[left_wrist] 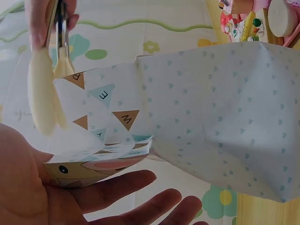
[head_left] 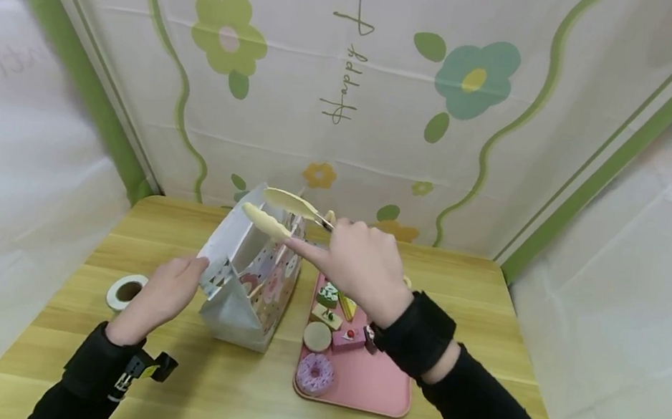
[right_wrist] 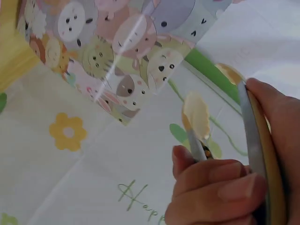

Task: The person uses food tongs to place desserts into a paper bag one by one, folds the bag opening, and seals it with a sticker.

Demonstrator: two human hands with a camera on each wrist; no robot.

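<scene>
A paper gift bag (head_left: 231, 320), white with small hearts at its side and cartoon animals on its face (right_wrist: 126, 42), stands tilted on the table with its mouth open. My left hand (head_left: 167, 289) pinches the bag's near top edge; in the left wrist view the other fingers (left_wrist: 154, 204) extend below that edge. Cream-tipped tongs (head_left: 265, 221) are gripped in my right hand (head_left: 367, 265), their two tips spread over the bag's mouth with nothing between them. Right of the bag lies a pink tray (head_left: 371, 388), partly hidden by my right hand and wrist.
Toy sweets fill the tray's left part: a purple donut (head_left: 323, 385), a round beige piece (head_left: 317, 337), a pink cake slice (head_left: 349, 341) and others. A white tape roll (head_left: 113, 296) lies left of my left hand. Printed cloth (head_left: 333, 144) walls the wooden table (head_left: 202, 407).
</scene>
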